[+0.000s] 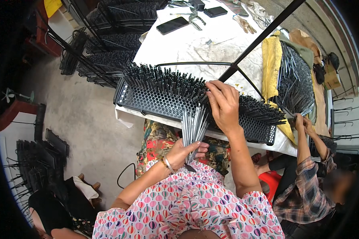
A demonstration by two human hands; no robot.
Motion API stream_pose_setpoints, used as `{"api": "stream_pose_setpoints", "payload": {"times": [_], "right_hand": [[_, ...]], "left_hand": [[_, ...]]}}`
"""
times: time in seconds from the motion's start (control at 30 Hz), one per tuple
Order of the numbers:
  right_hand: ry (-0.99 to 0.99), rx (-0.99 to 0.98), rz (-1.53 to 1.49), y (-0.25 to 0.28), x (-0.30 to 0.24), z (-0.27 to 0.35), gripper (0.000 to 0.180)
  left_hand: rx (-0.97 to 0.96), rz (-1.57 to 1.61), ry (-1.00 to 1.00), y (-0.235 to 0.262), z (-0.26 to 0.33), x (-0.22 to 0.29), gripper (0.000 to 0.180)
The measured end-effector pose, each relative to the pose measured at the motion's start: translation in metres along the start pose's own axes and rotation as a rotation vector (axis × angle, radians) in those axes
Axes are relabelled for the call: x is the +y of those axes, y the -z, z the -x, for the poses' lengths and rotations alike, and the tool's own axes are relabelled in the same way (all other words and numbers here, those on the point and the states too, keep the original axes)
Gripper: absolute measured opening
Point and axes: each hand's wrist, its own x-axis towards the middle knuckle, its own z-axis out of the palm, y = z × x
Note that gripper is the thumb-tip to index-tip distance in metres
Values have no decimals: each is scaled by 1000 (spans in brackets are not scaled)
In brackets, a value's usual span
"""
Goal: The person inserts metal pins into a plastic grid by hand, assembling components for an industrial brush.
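Note:
My left hand [190,150] is closed round a bundle of thin grey metal rods [194,123], held upright in front of my lap. Beyond it lies a long black perforated tray [155,98] with round holes, its far rows filled with upright dark rods [167,79]. My right hand [224,101] is over the middle of the tray, its thumb and fingertips pinched together at the row of rods. What is between those fingertips is too small to make out.
A black metal frame bar [263,38] slants over the white-covered table [187,46], where a phone [172,25] lies. At right, a co-worker's hands [303,122] are beside a heap of rods [293,87]. Racks of filled trays [119,44] stand at left; another person [62,207] sits lower left.

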Motion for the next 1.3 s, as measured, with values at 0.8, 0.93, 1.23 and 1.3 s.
{"api": "stream_pose_setpoints", "payload": {"times": [0.8,0.93,1.23,1.3], "right_hand": [[-1091,-258,-820,29,-28,92,29],[-1128,-289,-890,32,-27,90,28],[-1127,-318,-886,32,-28,93,30],[-1028,-279,-854,30,-25,98,30]], "left_hand": [[-12,12,54,-12,0,5,32],[-1,12,22,-9,-1,-1,32],[24,-61,10,-13,1,0,29],[32,-68,31,-16,2,2,29]]}}
